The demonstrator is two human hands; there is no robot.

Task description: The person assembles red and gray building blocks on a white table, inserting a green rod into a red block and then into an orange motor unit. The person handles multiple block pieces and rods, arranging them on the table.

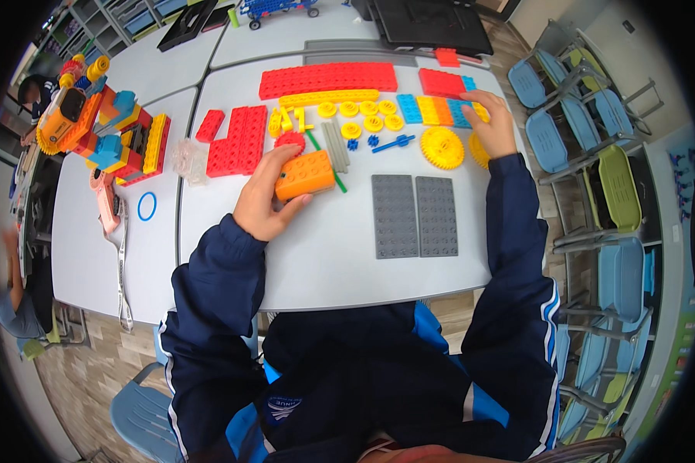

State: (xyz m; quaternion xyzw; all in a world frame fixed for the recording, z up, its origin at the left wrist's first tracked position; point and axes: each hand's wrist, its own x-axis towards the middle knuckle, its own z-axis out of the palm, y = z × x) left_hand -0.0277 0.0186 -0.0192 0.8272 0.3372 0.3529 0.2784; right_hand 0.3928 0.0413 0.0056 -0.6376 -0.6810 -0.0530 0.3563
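My left hand (265, 197) is closed round an orange studded block (306, 177), thumb at its near side, just above the table. A red gear (289, 141) and grey rods (335, 143) lie beside it. Over at the right, my right hand (493, 123) has its index finger and thumb apart, at the end of a row of blue, yellow and orange bricks (435, 110). A yellow piece (482, 113) shows between them; whether they touch it I cannot tell. Below lies a large yellow gear (442, 148); another yellow gear (479, 150) is partly hidden by my right wrist.
Two dark grey plates (395, 217) lie near the front edge. Red bricks (243, 143), long red beams (327, 79) and small yellow wheels (373, 123) lie farther back. At left stand a brick model (123, 133) and a pink device (106, 202) with a strap. Chairs (571, 143) line the right.
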